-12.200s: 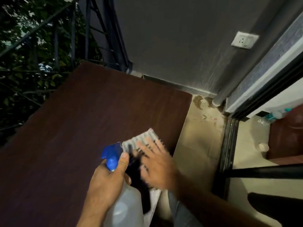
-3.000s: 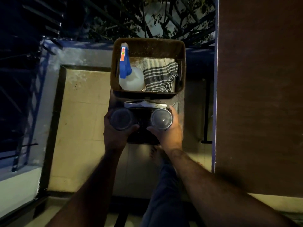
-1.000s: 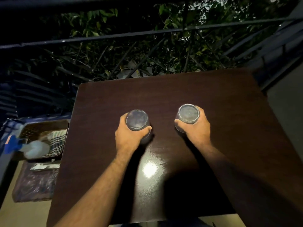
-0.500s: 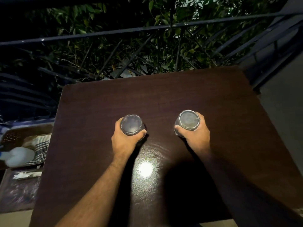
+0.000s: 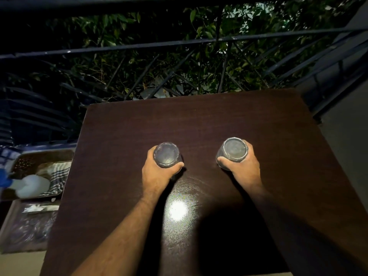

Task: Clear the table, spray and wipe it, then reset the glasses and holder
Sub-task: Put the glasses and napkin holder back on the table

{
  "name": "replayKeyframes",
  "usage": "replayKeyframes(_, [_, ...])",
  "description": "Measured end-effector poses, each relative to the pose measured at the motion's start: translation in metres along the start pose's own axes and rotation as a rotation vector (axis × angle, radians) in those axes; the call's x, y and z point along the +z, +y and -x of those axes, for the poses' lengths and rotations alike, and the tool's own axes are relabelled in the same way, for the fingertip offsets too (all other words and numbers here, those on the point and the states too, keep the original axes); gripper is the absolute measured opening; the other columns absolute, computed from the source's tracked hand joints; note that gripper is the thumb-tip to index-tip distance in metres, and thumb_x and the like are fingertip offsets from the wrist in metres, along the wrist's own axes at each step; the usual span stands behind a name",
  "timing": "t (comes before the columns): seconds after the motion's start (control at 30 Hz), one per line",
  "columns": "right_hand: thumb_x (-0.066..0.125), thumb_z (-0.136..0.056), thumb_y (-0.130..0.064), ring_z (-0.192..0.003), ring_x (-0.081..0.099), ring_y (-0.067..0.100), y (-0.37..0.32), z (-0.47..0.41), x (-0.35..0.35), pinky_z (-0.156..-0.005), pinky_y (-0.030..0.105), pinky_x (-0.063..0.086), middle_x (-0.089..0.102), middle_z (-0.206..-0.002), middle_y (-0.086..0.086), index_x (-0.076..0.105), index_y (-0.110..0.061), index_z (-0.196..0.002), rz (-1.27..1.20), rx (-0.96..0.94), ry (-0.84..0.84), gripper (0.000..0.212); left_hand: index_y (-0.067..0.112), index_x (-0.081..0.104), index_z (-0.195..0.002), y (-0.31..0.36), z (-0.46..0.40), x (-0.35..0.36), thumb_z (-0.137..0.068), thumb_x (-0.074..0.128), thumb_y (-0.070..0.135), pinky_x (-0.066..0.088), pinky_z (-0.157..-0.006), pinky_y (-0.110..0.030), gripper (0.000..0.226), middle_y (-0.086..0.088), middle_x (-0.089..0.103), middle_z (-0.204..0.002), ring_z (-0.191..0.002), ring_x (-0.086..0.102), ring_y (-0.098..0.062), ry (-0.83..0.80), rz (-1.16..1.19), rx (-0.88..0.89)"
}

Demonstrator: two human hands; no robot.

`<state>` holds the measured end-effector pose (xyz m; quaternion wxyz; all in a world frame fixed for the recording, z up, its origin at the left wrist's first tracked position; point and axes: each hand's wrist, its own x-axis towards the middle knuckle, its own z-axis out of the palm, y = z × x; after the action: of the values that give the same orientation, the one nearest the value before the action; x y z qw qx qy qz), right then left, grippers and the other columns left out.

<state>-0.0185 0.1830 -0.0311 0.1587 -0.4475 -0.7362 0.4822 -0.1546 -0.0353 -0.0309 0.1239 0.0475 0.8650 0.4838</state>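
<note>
Two clear drinking glasses are over the middle of the dark brown table (image 5: pixel 199 120). My left hand (image 5: pixel 157 174) is wrapped round the left glass (image 5: pixel 166 155). My right hand (image 5: pixel 244 170) grips the right glass (image 5: pixel 235 149). Both glasses look upside down, flat bases facing up; I cannot tell whether they touch the tabletop. A bright light spot reflects off the table between my forearms. The holder is hard to make out; a dark shape with a white strip (image 5: pixel 39 208) lies on the low stand at left.
A brown basket (image 5: pixel 42 154) left of the table holds the spray bottle (image 5: pixel 29 185) with a blue head and a checked cloth (image 5: pixel 58 176). A dark metal railing (image 5: pixel 179 43) with foliage behind it runs past the table's far edge. A wall stands at right.
Three seconds ago I held both glasses over the low stand by the basket. Since then they have come over the table's middle; in the last half second both hands stayed nearly still.
</note>
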Motion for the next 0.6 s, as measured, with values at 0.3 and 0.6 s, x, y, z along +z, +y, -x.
replayKeyframes(0.3, [0.063, -0.067, -0.069, -0.136, 0.046, 0.015, -0.013, 0.012, -0.003, -0.112, 0.030, 0.035, 0.045, -0.152, -0.003, 0.034, -0.029, -0.153, -0.130, -0.017, 0.117, 0.099, 0.042, 0.035, -0.140, -0.004, 0.005, -0.020, -0.037, 0.093, 0.053, 0.039, -0.101, -0.020, 0.119, 0.017, 0.054, -0.134, -0.116, 0.054, 0.001, -0.040, 0.118, 0.040])
replayKeyframes(0.6, [0.054, -0.099, -0.042, -0.113, 0.052, 0.031, -0.102, 0.051, 0.047, -0.104, 0.034, 0.034, 0.060, -0.120, 0.011, 0.061, -0.009, -0.116, 0.088, -0.620, 0.538, 0.038, 0.044, 0.040, -0.138, -0.020, 0.006, -0.093, -0.045, 0.088, 0.063, 0.030, -0.079, 0.012, 0.106, 0.014, 0.051, -0.136, -0.107, 0.044, 0.031, 0.086, 0.143, 0.144])
